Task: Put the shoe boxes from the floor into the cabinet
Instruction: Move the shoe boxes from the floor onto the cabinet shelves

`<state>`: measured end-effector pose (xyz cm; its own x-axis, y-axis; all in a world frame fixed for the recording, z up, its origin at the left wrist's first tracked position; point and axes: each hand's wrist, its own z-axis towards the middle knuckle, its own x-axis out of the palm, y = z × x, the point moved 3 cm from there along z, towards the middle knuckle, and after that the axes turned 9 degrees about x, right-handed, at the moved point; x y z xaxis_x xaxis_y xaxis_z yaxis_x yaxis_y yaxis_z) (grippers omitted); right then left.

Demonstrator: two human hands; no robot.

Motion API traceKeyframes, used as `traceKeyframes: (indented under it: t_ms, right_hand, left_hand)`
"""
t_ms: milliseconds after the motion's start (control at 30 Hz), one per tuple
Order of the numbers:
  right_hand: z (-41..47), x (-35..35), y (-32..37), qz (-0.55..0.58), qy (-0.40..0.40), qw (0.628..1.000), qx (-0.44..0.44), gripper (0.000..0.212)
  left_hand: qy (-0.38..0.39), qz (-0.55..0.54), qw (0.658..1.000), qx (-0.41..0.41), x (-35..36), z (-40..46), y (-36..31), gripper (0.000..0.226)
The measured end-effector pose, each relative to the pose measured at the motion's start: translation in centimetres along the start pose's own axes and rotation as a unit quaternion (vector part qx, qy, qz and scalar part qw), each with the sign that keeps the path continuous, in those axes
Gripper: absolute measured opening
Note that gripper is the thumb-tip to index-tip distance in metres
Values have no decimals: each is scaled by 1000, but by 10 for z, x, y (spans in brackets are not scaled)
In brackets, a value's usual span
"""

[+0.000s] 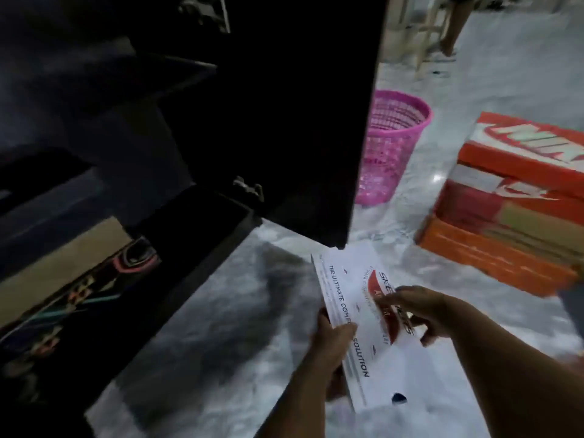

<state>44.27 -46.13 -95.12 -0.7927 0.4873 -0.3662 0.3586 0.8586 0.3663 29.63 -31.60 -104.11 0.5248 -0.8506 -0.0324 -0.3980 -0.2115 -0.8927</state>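
A white shoe box with red and black print hangs above the floor, in front of the dark cabinet. My left hand grips its left side, thumb on the lid. My right hand lies on the lid with its fingers curled over the right edge. The box's far end almost meets the lower corner of the open black cabinet door. A stack of orange shoe boxes stands on the floor at the right. A patterned box lies on the cabinet's lower shelf.
A pink mesh wastebasket stands on the grey marble floor just beyond the door. Far back, a person's bare legs and pale furniture legs are in view. The cabinet interior is very dark.
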Motion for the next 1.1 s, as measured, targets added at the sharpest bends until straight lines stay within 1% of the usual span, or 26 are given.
traceKeyframes:
  t_ms: [67,167,200,233,300,333,400,433,500,533,567,633,700,733,800,867,933,967,1000,1033,1100]
  right_hand:
    - [2,35,38,-13,27,999,-31,34]
    - [-5,81,93,-61,123,989,-54,47]
    - [-10,94,111,-79,155,983,-49,54]
    - [-12,106,128,-98,176,978,-47,63]
    - [-15,124,164,-129,191,971,-57,81]
    - [-15,130,182,-140,184,970,-73,85]
    - [-12,143,217,-158,163,966,-125,83]
    - [-11,149,234,-156,153,965,-148,78]
    - [-11,160,262,-140,132,964,-182,63]
    - [-8,165,275,-119,130,964,-199,55]
    - [-3,170,288,-88,132,964,-214,49]
    - [6,177,312,7,135,958,-255,40]
    - [22,180,330,100,121,940,-304,35]
    - [28,183,335,115,99,935,-322,35]
    - [34,189,333,70,66,934,-343,39]
    - [43,195,327,-22,24,931,-363,50]
    - [51,196,317,-111,-21,935,-336,59]
    - [53,195,315,-134,-38,941,-307,61]
    - [54,193,315,-145,-56,945,-287,64]
    - [55,191,317,-146,-67,950,-269,66]
    - [63,188,327,-108,-69,961,-245,68]
  left_hand:
    - [-39,-56,998,-9,-44,-15,-22,57]
    - [-110,-102,989,1,-108,-23,-38,34]
    - [-127,-103,986,6,-127,-22,-44,34]
    - [-142,-101,985,7,-145,-22,-50,38]
    - [-174,-99,979,24,-173,-16,-60,52]
    - [-187,-94,977,41,-184,-13,-67,50]
    - [-203,-89,973,60,-205,-3,-81,37]
    - [-219,-92,969,70,-217,5,-88,39]
    - [-271,-96,953,96,-244,26,-98,61]
    - [-296,-102,943,114,-258,40,-102,69]
    - [-312,-111,935,128,-273,56,-100,71]
    - [-318,-129,928,147,-301,94,-84,75]
    - [-307,-143,930,141,-314,109,-77,83]
    - [-314,-139,931,126,-314,111,-75,81]
    - [-325,-114,935,86,-297,95,-85,71]
    - [-311,-93,946,12,-279,82,-90,66]
    - [-276,-122,951,-67,-265,74,-90,63]
    - [-261,-134,952,-82,-263,74,-90,60]
    - [-264,-128,952,-83,-263,76,-92,56]
    - [-278,-121,950,-78,-265,79,-95,52]
    - [-319,-137,936,-54,-269,86,-101,48]
